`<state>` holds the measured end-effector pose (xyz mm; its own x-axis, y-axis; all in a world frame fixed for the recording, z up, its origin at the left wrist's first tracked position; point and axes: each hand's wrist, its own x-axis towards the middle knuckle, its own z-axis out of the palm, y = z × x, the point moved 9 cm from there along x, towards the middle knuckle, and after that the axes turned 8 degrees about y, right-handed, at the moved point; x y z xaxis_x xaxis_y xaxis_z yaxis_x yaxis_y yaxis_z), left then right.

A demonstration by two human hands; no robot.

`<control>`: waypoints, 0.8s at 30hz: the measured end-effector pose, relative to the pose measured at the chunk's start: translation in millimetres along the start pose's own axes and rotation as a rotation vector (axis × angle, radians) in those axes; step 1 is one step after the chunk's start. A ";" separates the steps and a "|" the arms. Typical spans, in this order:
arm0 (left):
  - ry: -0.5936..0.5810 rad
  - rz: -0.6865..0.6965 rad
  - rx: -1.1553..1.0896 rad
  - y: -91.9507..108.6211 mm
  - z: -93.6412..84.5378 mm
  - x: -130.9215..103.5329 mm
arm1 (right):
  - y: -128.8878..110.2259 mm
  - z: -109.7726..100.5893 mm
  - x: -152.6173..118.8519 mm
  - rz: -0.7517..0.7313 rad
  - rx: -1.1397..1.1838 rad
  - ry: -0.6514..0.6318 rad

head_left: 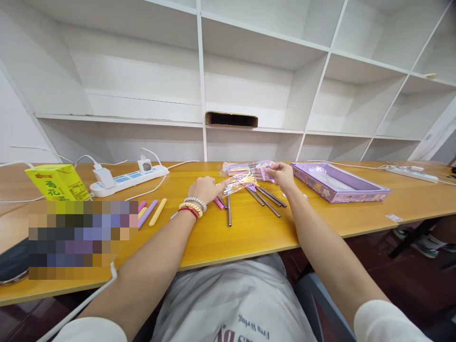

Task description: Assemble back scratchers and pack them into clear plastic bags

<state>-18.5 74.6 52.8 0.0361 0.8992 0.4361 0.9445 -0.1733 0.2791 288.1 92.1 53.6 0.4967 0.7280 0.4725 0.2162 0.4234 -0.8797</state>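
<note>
My left hand point(207, 191), with beaded bracelets at its wrist, pinches the near-left end of a clear plastic bag point(233, 185). My right hand point(282, 175) is closed on the bag's right side, by a small purple printed part. Yellow and purple pieces show through the film. Under and in front of the bag lie several metal tubes point(229, 211), and a pink piece point(218, 203) sits near my left fingers. Behind it rests more clear packaging point(231, 167). To the left are a purple stick point(147, 214) and a yellow stick point(157, 212).
An open purple box point(351, 195) with clear plastic inside stands at right. A white power strip point(130, 180) and a yellow drink carton point(59, 183) are at left, beside a pixelated patch. White shelves rise behind the table, holding a cardboard box point(231, 119). Another power strip point(413, 174) lies far right.
</note>
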 end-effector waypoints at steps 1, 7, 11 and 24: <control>-0.003 0.000 -0.009 0.0 0.5 0.1 | 0.7 0.7 0.1 0.004 0.018 0.000; 0.001 0.019 -0.025 0.9 2.4 0.4 | -13.0 0.8 -3.0 -0.196 -0.142 0.035; 0.002 0.014 -0.034 0.6 2.4 0.3 | -19.0 -1.1 -5.3 -0.273 -0.169 0.066; -0.042 0.042 -0.164 7.8 8.1 -3.8 | -0.9 -2.1 1.8 -0.034 0.205 0.115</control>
<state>-8.6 73.1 46.4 0.0917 0.9051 0.4151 0.8761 -0.2715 0.3985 290.6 91.9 55.1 0.5872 0.6501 0.4823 0.0651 0.5559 -0.8287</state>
